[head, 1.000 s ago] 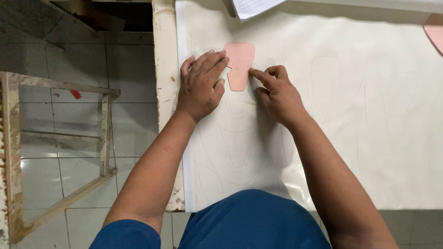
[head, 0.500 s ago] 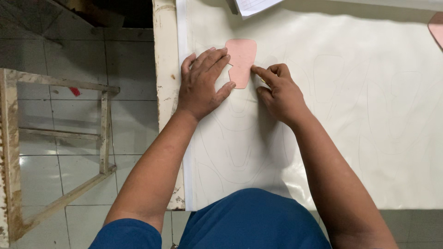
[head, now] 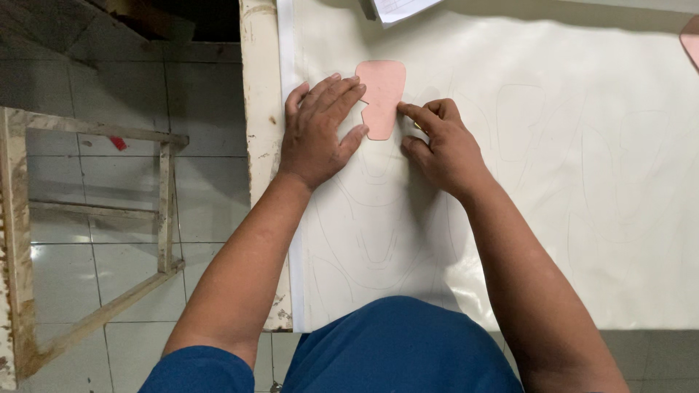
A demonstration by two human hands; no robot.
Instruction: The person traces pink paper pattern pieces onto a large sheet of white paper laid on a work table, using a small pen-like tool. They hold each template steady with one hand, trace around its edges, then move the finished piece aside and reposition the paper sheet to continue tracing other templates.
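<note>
On the table: your big cream sheet (head: 553, 218) lies flat, with thin drawn outlines on it.
Pink shape: the small pink shape (head: 381, 98) lies on the sheet near its far left part, between your two hands.
Left hand: your left hand (head: 318, 131) lies flat with its fingers spread. The fingertips press on the left edge of the pink shape. It grips nothing.
Right hand: your right hand (head: 442, 145) is curled, with the first finger on the right edge of the pink shape. It may hold a thin pen, but you cannot see it well.
Far edge: a white paper (head: 397, 9) peeks in at the top.
Left side: a wooden frame (head: 95, 225) stands on the tiled floor (head: 211, 196).
</note>
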